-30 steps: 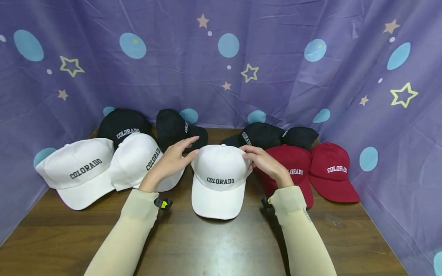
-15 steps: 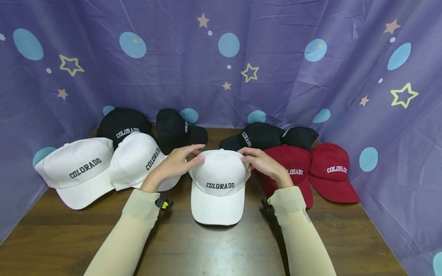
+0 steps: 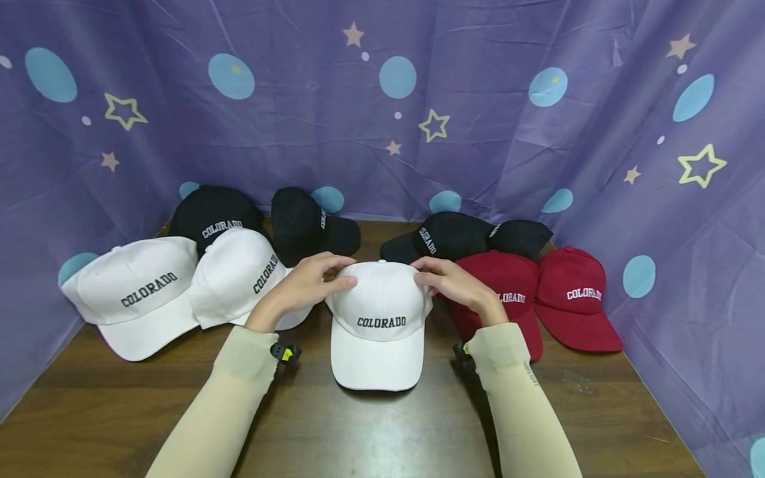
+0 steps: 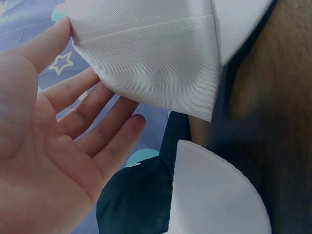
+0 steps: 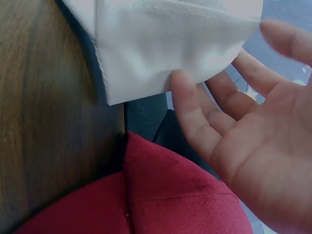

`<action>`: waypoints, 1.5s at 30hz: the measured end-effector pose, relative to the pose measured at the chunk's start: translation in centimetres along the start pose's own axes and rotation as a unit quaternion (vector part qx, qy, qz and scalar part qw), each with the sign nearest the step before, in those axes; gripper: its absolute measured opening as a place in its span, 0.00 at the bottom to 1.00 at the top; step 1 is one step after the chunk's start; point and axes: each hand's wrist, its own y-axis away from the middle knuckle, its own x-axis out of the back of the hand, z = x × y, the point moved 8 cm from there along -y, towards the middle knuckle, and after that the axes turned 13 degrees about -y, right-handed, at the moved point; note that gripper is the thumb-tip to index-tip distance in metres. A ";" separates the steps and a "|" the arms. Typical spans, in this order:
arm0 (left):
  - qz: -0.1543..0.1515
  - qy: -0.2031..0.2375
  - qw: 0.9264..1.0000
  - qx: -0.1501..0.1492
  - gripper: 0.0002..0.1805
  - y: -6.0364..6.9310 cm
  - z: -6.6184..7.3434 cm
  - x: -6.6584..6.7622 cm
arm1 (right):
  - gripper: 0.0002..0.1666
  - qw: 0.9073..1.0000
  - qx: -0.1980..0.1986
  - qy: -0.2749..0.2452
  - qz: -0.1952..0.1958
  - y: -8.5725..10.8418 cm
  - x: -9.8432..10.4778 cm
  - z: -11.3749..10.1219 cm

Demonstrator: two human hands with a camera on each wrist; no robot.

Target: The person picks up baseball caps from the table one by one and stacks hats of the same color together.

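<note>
A white baseball cap [image 3: 378,299] lettered COLORADO sits upright on the table, its brim pointing toward me. My left hand [image 3: 305,285] holds the left side of its crown, thumb in front and fingers toward the back. On the opposite side my right hand [image 3: 455,285] grips the crown in a similar way. In the left wrist view the fingers run behind the edge of the white cap [image 4: 151,68]. The right wrist view has one fingertip against the fabric of the white cap [image 5: 146,58]. The cap's back is hidden in the head view.
Two white caps [image 3: 143,285] stand at the left, with black caps [image 3: 212,216] behind them. More black caps [image 3: 454,236] lie at the back right. Red caps [image 3: 570,285] are at the right. A purple curtain [image 3: 335,133] borders the wooden table [image 3: 358,438].
My left hand has moved right and down onto the cap's side. The white cap has shifted slightly toward me. In the last half second almost nothing has moved.
</note>
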 end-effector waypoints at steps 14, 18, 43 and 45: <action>0.016 0.005 1.000 0.007 0.26 -0.2 -0.4 0.3 | 0.31 0.997 0.037 0.066 -0.017 0.0 -0.3 -0.3; 0.021 0.000 1.000 0.007 0.25 -0.2 -0.4 0.4 | 0.31 0.996 0.049 0.072 -0.013 0.0 -0.3 -0.5; 0.031 -0.019 0.999 0.025 0.27 -0.4 -0.5 -0.1 | 0.32 0.994 0.069 0.082 0.013 -0.5 -0.5 -0.7; 0.032 -0.020 0.999 0.024 0.26 -0.4 -0.4 -0.1 | 0.32 0.994 0.069 0.081 0.012 -0.5 -0.5 -0.8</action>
